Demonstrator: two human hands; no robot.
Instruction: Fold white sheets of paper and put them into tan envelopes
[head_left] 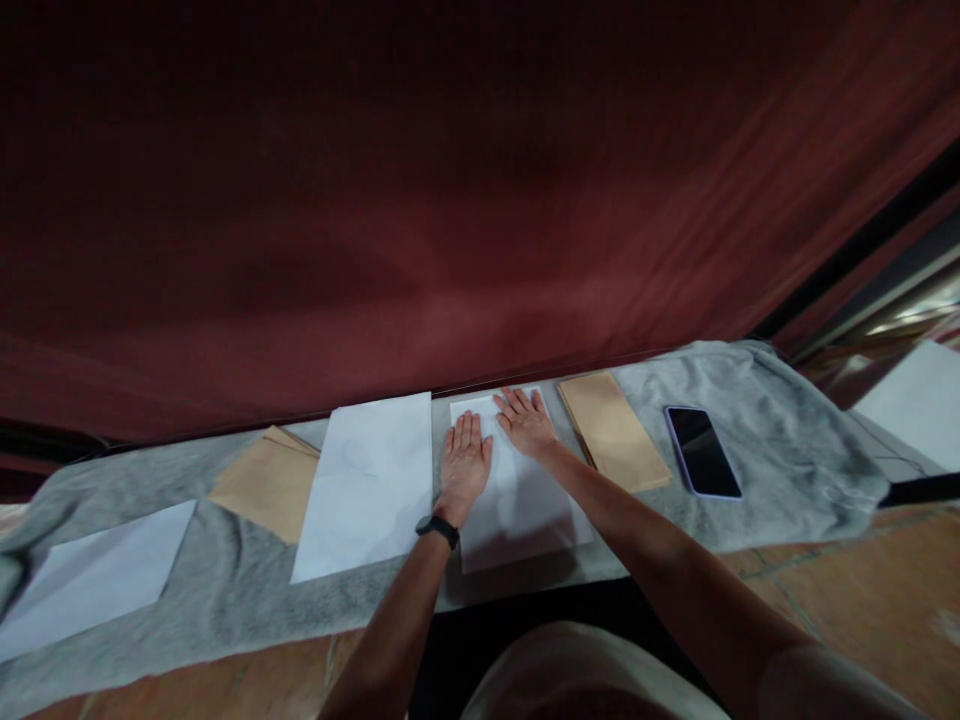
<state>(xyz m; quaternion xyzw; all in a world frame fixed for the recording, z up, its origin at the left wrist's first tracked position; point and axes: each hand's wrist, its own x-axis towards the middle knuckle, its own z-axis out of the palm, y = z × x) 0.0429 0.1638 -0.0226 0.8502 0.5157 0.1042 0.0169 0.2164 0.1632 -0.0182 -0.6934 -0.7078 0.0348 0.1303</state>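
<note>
The left hand (466, 462) lies open and flat, palm down, on the left edge of the white paper (517, 530), with its fingers nearly together and pointing away from the body. The right hand (527, 425) is also open, palm down, with its fingers spread near the far edge of the same paper; neither of the hands is gripping anything. Both arms reach forward, and a dark watch (437, 528) is around the left wrist. The paper lies on the grey cloth (232, 590), between a larger white sheet (367, 490) on the left and a pile of what seem to be brown envelopes (616, 430) on the right (what is inside them, I cannot tell). Beyond this pile, a phone (703, 452) rests on the cloth, screen up.
</note>
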